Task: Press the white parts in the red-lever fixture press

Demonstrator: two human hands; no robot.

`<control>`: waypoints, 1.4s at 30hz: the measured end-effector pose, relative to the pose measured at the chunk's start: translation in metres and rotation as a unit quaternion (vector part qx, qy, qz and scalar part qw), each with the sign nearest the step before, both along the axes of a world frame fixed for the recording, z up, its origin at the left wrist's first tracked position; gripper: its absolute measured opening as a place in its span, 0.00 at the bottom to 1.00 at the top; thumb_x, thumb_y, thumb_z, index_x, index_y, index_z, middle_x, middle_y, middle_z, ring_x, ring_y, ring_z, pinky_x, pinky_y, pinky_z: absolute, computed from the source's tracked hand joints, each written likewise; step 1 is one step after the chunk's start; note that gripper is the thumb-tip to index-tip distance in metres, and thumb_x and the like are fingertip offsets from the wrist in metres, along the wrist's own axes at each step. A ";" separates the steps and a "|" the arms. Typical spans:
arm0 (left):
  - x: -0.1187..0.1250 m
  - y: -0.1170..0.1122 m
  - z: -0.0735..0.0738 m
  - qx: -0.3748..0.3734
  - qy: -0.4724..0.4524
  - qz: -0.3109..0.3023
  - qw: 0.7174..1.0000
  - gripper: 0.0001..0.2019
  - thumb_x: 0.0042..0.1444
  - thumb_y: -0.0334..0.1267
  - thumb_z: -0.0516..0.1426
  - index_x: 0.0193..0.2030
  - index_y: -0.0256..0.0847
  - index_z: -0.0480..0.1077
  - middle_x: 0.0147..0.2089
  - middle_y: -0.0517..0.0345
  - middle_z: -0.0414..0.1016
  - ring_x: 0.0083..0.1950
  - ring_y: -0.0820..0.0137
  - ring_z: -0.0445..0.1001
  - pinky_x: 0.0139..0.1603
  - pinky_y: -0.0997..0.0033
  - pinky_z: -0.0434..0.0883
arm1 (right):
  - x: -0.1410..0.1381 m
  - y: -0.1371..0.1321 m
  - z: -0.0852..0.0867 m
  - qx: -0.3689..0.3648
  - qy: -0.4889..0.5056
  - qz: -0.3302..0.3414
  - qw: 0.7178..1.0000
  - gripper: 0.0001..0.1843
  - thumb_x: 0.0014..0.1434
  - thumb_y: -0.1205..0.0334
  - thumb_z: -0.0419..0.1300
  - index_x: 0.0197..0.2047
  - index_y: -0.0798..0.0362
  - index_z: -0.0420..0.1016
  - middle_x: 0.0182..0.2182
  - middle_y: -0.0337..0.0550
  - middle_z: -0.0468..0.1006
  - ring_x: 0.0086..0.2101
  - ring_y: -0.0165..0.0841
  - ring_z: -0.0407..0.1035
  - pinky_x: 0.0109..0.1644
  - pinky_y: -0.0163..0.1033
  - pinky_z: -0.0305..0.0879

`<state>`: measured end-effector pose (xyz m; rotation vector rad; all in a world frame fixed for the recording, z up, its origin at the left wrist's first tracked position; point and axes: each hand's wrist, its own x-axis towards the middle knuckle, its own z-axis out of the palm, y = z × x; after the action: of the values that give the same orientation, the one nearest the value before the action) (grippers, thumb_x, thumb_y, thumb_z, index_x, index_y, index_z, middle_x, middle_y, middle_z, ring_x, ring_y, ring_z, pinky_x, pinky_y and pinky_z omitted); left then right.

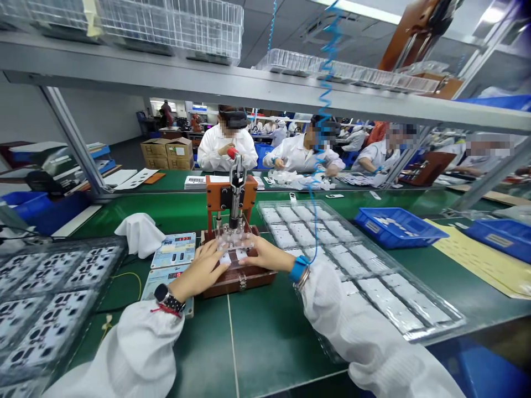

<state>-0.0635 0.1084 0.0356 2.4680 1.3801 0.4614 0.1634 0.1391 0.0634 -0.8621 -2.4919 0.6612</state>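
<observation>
A brown press jig (238, 271) stands on the green bench in front of me, with an orange head and a metal lever (236, 188) above it. My left hand (201, 271) rests on the jig's left side, its fingertips on a small white part (226, 257) in the nest. Reaching in from the right, my right hand (265, 255) presses its fingertips on a second white part (241, 254). Both hands' fingers are stretched forward and pinching at the parts. A watch sits on my left wrist, and a blue strap (299, 268) with a coiled blue cord is on my right.
A clear tray of white parts (352, 260) lies to the right, a tray of dark parts (50, 298) to the left. Two small meters (174, 251) and a white cloth (139, 232) sit left of the jig. Blue bins (394, 226) stand right. Several people work opposite.
</observation>
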 end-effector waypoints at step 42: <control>0.003 0.008 0.011 -0.031 -0.106 0.030 0.993 0.30 0.53 0.38 0.58 0.62 0.40 0.56 0.60 0.45 0.62 0.62 0.55 0.59 0.61 0.54 0.58 | -0.024 0.031 0.052 0.151 0.339 -0.329 0.868 0.11 0.57 0.65 0.47 0.36 0.56 0.69 0.35 0.47 0.75 0.38 0.37 0.69 0.47 0.44 0.64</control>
<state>-0.0609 0.1168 0.0466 2.2586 1.3621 0.6627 0.1391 0.1700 0.1151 -1.0425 -1.4796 0.2469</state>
